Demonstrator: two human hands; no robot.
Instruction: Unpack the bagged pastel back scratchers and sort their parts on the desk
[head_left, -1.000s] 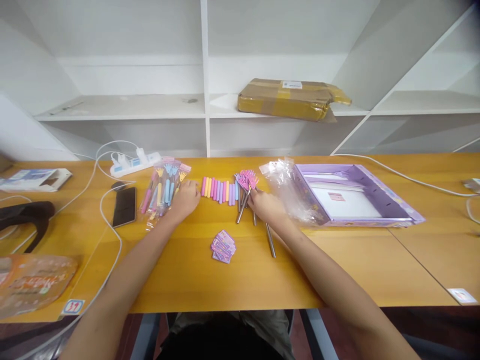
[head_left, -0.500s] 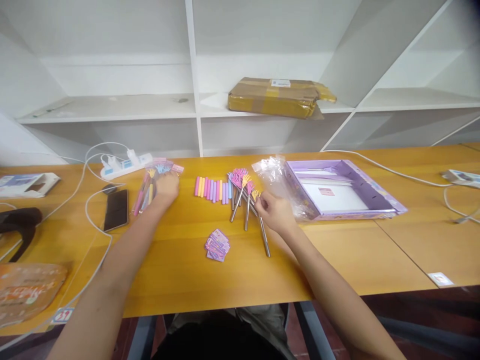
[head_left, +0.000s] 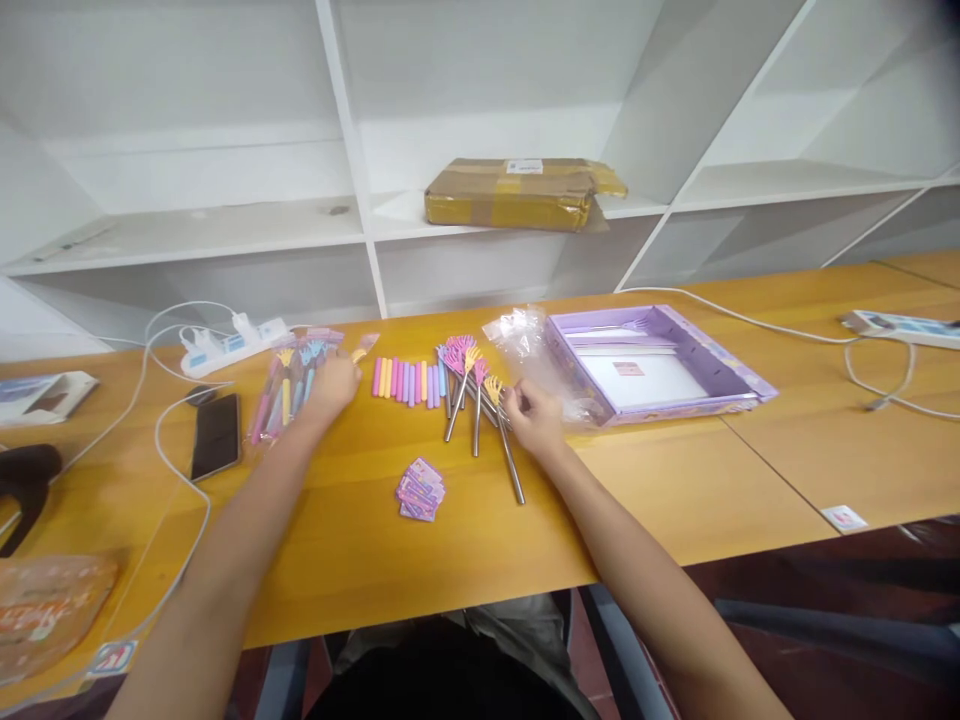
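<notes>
- Resting at some clear plastic packs [head_left: 287,390] of pink, yellow and blue sticks, the left hand [head_left: 335,382] has its fingers hidden, so one cannot tell if it holds anything
- The right hand [head_left: 534,415] is curled up small beside a yellow hand-shaped top [head_left: 493,388]; one cannot tell if it pinches a stick
- Between the hands, a messy pile of shiny metal sticks [head_left: 477,412] with pink and yellow tops lies on the orange-brown wooden table [head_left: 337,560]
- Just left of the pile sits a neat row of short pink, yellow, purple and blue tubes [head_left: 409,382]
- Nearer the person lies a heap of small purple-pink cards [head_left: 421,490]
- Off to the right is a shallow open purple box [head_left: 694,408]
</notes>
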